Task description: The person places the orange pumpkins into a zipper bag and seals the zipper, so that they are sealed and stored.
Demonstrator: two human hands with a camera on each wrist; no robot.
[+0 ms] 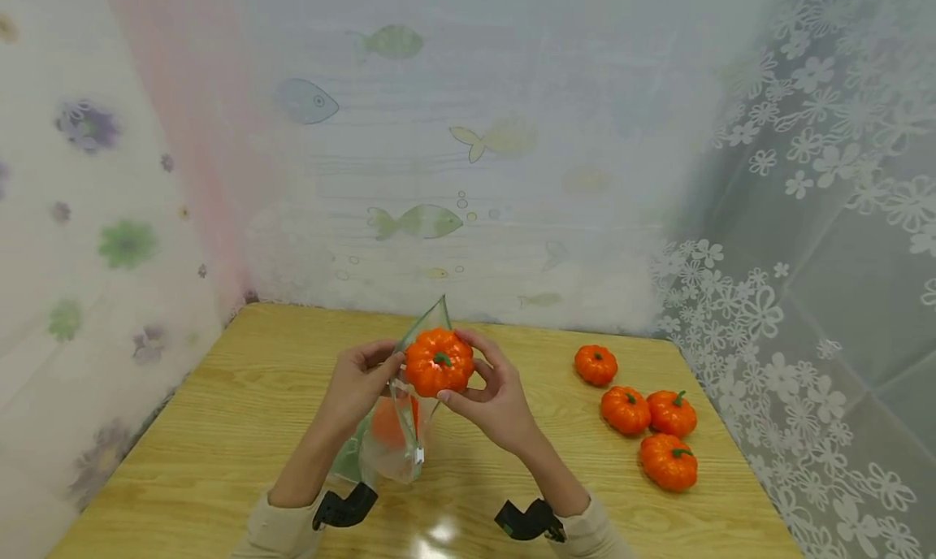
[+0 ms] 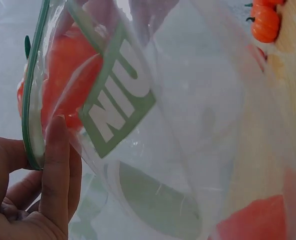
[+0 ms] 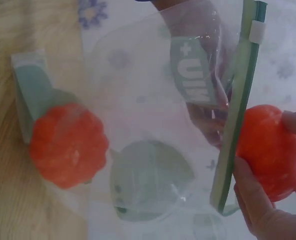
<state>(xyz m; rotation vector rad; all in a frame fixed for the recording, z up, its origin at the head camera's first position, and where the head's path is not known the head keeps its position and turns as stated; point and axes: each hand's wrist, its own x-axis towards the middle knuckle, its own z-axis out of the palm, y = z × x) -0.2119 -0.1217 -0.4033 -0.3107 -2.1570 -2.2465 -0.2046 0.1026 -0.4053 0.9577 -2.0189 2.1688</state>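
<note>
1. This is an indoor room, decorated in a manner for children; whether it is a home or a nursery, I cannot tell.
2. Behind the far edge of the table stands a pale wall, and on it there are drawn fish and small bubbles — a rather playful picture.
3. Along the left edge rises a whitish wall with soft purple flowers and green flowers; a pink band runs down toward the far left corner.
4. Along the right edge is a grey surface, crossed by thin lines and decorated with white flower shapes.
5. The table itself shows yellowish wood grain — quite glossy near the front edge.
</note>
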